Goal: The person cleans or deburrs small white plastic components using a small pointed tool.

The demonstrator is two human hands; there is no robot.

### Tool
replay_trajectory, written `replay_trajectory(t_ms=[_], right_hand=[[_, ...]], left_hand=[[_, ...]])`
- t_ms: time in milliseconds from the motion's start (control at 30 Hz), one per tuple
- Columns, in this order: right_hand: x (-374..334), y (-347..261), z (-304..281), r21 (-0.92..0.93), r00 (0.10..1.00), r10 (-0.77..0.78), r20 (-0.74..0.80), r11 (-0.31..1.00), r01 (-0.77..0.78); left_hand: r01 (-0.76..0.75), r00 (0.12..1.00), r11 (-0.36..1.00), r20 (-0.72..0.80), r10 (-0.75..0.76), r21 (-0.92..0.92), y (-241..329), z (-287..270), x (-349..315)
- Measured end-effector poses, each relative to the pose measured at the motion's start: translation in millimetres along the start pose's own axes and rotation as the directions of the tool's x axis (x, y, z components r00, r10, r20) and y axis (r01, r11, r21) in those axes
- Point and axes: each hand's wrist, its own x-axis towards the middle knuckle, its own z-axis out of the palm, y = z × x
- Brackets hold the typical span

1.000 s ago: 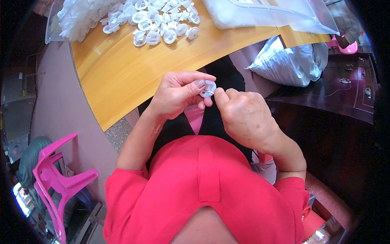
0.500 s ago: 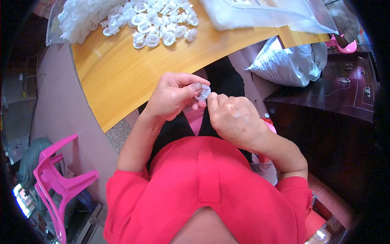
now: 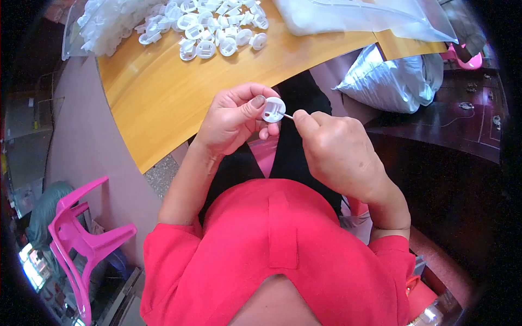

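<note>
Between the thumb and fingers of my left hand (image 3: 235,117) is a small round white plastic part (image 3: 273,110), its slotted, hollowed side showing. My right hand (image 3: 340,149) is closed round a tool whose handle the fingers hide. Only its thin metal rod (image 3: 286,116) shows, and the tip meets the right side of the white part. Both hands are above my lap, just off the near edge of the wooden table (image 3: 179,103). Several similar white parts (image 3: 206,50) lie in a loose heap at the table's far side.
A clear bag of white pieces (image 3: 111,27) stands at the far left of the table. Behind the table's right part is a translucent plastic bin (image 3: 326,24). A silvery sack (image 3: 389,81) sits beyond my right hand, near a dark tabletop (image 3: 457,117). To the left is a pink plastic chair (image 3: 87,239).
My right hand has drawn back to the right, baring the tool's metal rod. The left hand has shifted slightly up, and the white part's slotted face shows more fully.
</note>
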Motion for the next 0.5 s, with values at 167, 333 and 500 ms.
replay_trajectory(t_ms=[167,333,500], right_hand=[[3,-7,2,-0.112,0.998,-0.042,0.047,0.993,0.047],[5,-12,5,-0.191,0.998,-0.014,0.068,0.981,0.027],[6,-14,7,-0.178,0.994,-0.001,0.106,0.984,0.02]], left_hand=[[-0.001,1.0,1.0,-0.006,0.001,0.012,-2,-1,-1],[0.016,0.999,0.997,-0.042,-0.013,0.074,0,2,0],[0.013,0.999,0.998,-0.038,-0.011,0.057,-3,2,0]])
